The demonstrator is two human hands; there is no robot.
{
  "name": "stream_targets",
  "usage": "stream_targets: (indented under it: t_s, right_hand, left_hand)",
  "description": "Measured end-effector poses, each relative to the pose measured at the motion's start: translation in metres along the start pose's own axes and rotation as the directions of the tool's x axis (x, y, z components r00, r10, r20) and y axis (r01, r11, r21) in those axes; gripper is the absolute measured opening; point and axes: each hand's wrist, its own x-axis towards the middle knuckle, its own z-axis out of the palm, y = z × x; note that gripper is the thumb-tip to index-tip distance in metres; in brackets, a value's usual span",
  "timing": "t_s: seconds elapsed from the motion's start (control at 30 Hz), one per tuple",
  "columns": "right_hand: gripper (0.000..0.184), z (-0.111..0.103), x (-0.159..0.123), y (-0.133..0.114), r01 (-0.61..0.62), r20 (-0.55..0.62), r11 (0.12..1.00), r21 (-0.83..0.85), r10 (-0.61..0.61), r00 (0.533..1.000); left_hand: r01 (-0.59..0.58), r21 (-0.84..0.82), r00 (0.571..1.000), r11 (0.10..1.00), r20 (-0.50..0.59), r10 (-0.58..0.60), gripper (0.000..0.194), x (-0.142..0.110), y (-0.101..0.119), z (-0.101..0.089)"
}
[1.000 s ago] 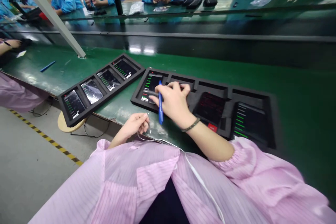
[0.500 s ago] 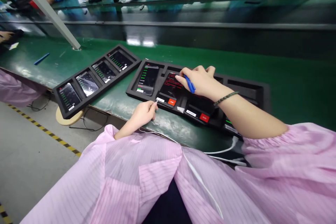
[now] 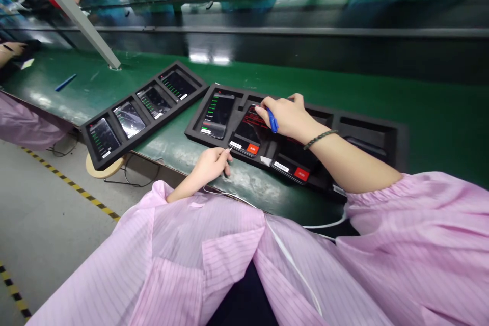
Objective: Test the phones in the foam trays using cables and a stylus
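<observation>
Both hands have shifted since a second ago: the right hand (image 3: 288, 117) has left the first compartment of the foam tray (image 3: 362, 130) and now reaches over the second phone (image 3: 248, 130) and its neighbour, while the left hand (image 3: 212, 164) has come up beside the tray's near edge. That uncovers the first phone (image 3: 219, 114) and brings both hands to the second phone, which seems to be where the handling now centres.

Beneath it all spreads the green surface (image 3: 439, 132). On it, toward 9 o'clock from the foam tray, lies the other tray (image 3: 155, 126), carrying four phones (image 3: 129, 119).

Second phone: it sits in its slot, red text and a red block on screen. From it, the first phone is at 10 o'clock, showing mostly green lines; the third phone (image 3: 294, 160), also with a red block, is at 4 o'clock, partly covered.

At 2 o'clock, the right hand's fingers keep a blue pen (image 3: 272, 121) gripped; whether they press glass I cannot tell. At 8 o'clock, the left fingers pinch together on the plug (image 3: 229, 150) of a white cable (image 3: 289, 256) trailing toward 5 o'clock. Whether the plug has gone in is too small to see.
</observation>
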Motion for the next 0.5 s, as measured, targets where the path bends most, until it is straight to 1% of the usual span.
stream_targets:
  t_s: [0.07,0.13,0.2,0.27,0.3,0.33,0.37,0.4,0.43,0.5]
  right_hand:
    - [0.031,-0.001,-0.001,-0.003,0.008,0.002,1.000,0.001,-0.008,1.000]
    - [0.031,-0.002,-0.003,-0.006,0.021,-0.005,1.000,0.009,-0.021,1.000]
    - [0.031,-0.003,-0.004,-0.007,0.035,-0.019,0.999,0.018,-0.035,0.999]
    - [0.029,-0.003,-0.005,-0.007,0.050,-0.031,0.998,0.028,-0.049,0.998]
    - [0.029,-0.003,-0.005,-0.006,0.055,-0.031,0.998,0.033,-0.054,0.998]
    - [0.028,-0.004,-0.005,-0.006,0.058,-0.026,0.998,0.039,-0.057,0.998]
    - [0.028,-0.005,-0.005,-0.006,0.057,-0.017,0.997,0.048,-0.056,0.998]
    - [0.028,-0.006,-0.005,-0.005,0.052,-0.004,0.997,0.060,-0.052,0.999]
    - [0.029,-0.007,-0.006,-0.004,0.051,0.009,0.996,0.077,-0.051,0.999]
    - [0.029,-0.009,-0.006,-0.002,0.063,0.016,0.992,0.112,-0.065,0.998]
  left_hand:
    - [0.031,-0.019,1.000,0.999,0.001,-0.031,0.031,0.000,0.004,0.003]
    - [0.045,0.030,0.999,0.999,0.001,-0.045,0.032,-0.002,0.011,0.005]
    - [-0.001,0.198,0.999,0.980,-0.031,0.007,0.034,-0.006,0.017,0.003]
    - [-0.082,0.405,0.993,0.911,-0.043,0.109,0.035,-0.010,0.020,0.001]
    - [-0.114,0.480,0.987,0.870,-0.042,0.152,0.035,-0.012,0.020,0.000]
    - [-0.131,0.519,0.983,0.844,-0.039,0.177,0.035,-0.012,0.020,0.000]
    - [-0.134,0.520,0.983,0.844,-0.039,0.180,0.036,-0.012,0.018,0.001]
    - [-0.123,0.488,0.985,0.864,-0.046,0.167,0.036,-0.012,0.016,0.003]
    - [-0.102,0.430,0.988,0.897,-0.061,0.142,0.037,-0.010,0.014,0.005]
    - [-0.042,0.258,0.994,0.965,-0.082,0.066,0.039,-0.005,0.008,0.012]
